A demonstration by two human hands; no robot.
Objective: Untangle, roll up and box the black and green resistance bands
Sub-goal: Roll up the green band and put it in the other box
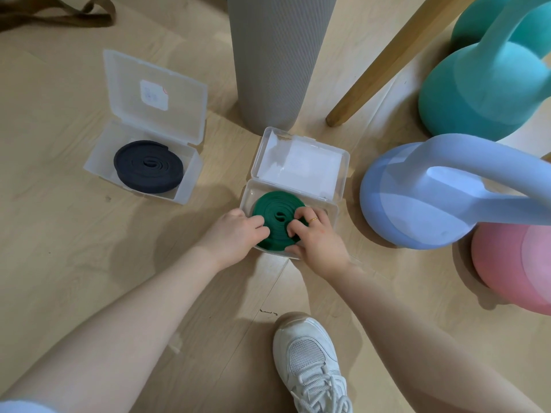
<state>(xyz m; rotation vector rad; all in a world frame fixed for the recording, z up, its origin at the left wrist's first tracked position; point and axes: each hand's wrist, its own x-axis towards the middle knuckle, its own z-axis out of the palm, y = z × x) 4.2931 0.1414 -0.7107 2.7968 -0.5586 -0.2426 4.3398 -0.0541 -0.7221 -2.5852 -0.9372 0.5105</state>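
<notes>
The green band [275, 208] lies rolled into a flat coil inside a clear plastic box [332, 210] with its lid up, at the centre of the floor. My left hand [238, 234] grips the coil's left edge with curled fingers. My right hand [313, 235] holds the coil's right side, its fingertips curled down on top and its thumb at the near edge. The black band [149, 166] sits rolled up in a second clear box [98, 162] to the left, lid open.
A grey rolled mat [274, 61] stands just behind the green band's box. A wooden leg [387, 61] slants at the right. Teal [483, 93], lavender [417, 198] and pink [512, 263] kettlebells crowd the right side. A white shoe [310, 359] is near the bottom.
</notes>
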